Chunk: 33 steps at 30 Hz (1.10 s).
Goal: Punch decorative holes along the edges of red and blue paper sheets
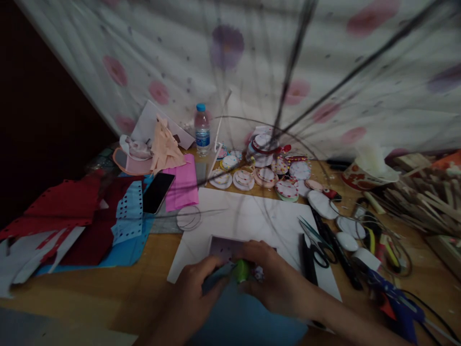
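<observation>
Green piece (pixel 242 271) | pinched in right hand (pixel 272 278) | left hand (pixel 194 290) just beside

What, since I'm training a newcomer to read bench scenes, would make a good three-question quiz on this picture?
1. Pick one: the fingers of the right hand hold (a) a glue gun, (b) a green item, (c) a paper bowl.
2. True or false: in the picture, the black phone lies to the left of the scissors.
3. What colour is the cap on the bottle?

Key: 1. b; 2. true; 3. blue.
</observation>
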Motion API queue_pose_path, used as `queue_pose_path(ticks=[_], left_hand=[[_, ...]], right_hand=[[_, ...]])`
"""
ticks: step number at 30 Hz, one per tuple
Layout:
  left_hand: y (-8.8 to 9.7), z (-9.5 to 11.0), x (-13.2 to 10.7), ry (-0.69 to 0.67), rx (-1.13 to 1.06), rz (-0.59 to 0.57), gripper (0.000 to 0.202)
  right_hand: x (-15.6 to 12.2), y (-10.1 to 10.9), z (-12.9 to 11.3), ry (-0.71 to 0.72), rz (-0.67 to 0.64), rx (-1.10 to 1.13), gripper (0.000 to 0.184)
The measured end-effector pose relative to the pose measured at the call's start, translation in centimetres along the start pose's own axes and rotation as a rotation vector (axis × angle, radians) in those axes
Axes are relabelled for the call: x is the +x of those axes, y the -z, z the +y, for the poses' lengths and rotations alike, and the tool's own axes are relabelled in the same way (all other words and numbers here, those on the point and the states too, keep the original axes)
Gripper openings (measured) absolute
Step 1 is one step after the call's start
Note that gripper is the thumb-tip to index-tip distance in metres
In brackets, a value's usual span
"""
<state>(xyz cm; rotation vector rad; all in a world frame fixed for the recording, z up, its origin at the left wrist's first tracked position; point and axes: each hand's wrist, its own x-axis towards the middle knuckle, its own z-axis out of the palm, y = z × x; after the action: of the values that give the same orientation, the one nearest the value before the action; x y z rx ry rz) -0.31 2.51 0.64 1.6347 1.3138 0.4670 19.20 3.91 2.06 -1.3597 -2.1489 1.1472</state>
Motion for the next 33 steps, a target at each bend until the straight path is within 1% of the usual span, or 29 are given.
queue_pose_path(ticks=[1,4,5,6,10,12,14,17,19,22,23,26,28,31,33], left_hand=[[0.2,0.1,-0.1,0.006,-0.025,-0.013,0.023],[0.6,0.6,-0.1,0.018,-0.016,-0.055,0.066],[0.7,0.8,-0.1,0.016,0.012,-0.067,0.072],[0.8,0.9,0.1,0.012,0.042,-0.075,0.071],[0.5,1.2,0.7,-0.063,0.113,-0.083,0.043],[0.3,1.2,1.0,-0.100,0.121,-0.084,0.040],[0.2,1.2,1.2,-0.109,0.125,-0.091,0.039],[0.1,1.2,1.3,-0.053,0.123,-0.091,0.039],[0.2,1.1,1.3,0.004,0.105,-0.083,0.046],[0.8,0.6,1.1,0.051,0.051,-0.103,0.055],[1.0,0.3,1.0,0.062,0.040,-0.099,0.053],[1.7,-0.5,0.8,0.084,0.046,-0.068,0.029],[1.9,-0.9,0.6,0.093,0.057,-0.046,0.018],[1.9,-1.0,0.5,0.107,0.066,-0.013,0.017],[1.7,-0.8,0.5,0.097,0.068,-0.013,0.014]], right_hand=[[0.0,0.0,-0.1,0.006,0.007,-0.008,0.020],[0.1,0.0,-0.3,0.042,0.011,0.021,0.025],[0.1,0.0,-0.4,0.049,0.005,0.035,0.026],[0.2,-0.1,-0.5,0.049,0.000,0.042,0.026],[0.3,-0.7,-0.6,0.006,-0.001,0.045,0.024],[0.4,-1.0,-0.4,-0.027,-0.004,0.076,0.026],[0.5,-1.4,-0.2,-0.053,-0.001,0.106,0.023],[0.7,-1.6,0.3,-0.052,0.004,0.145,0.022],[0.7,-1.4,0.5,-0.057,0.000,0.184,0.023],[0.5,-0.7,0.7,-0.094,-0.026,0.263,0.024],[0.4,-0.4,0.7,-0.100,-0.039,0.297,0.025],[0.0,0.4,1.1,-0.112,-0.030,0.371,0.025],[-0.3,0.7,1.5,-0.114,-0.005,0.308,0.027],[-0.8,1.1,1.7,-0.092,-0.010,0.120,0.028],[-1.1,1.3,1.4,-0.094,-0.020,0.085,0.029]])
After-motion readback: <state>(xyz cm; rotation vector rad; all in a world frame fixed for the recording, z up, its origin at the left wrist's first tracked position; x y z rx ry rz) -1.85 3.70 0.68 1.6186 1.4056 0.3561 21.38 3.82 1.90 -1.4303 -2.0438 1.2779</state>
